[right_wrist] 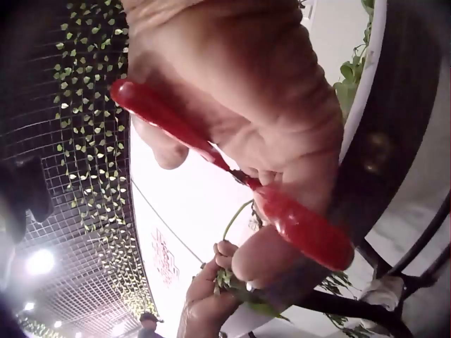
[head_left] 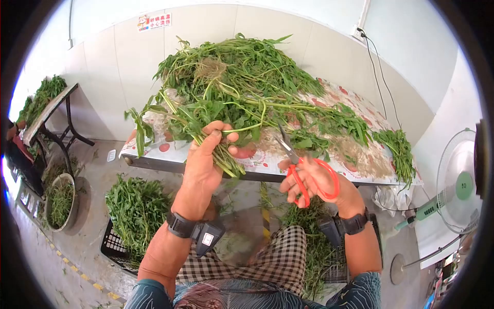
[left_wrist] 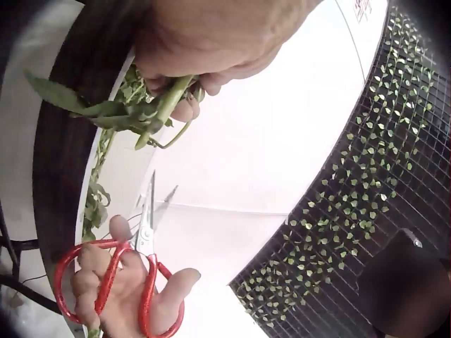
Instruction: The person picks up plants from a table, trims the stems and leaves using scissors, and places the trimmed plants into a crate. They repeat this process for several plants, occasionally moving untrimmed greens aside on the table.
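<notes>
My left hand grips a small bunch of green leafy stems at the near edge of the table; the cut ends poke out below my fist. In the left wrist view the same stems sit under my curled fingers. My right hand holds red-handled scissors, fingers through the loops, blades slightly apart and pointing up toward the bunch, a little to its right. The red handles cross my palm in the right wrist view.
A big heap of greens covers the patterned tablecloth. A black crate of greens stands on the floor at left, another pile under my right arm. A basin sits far left, a fan at right.
</notes>
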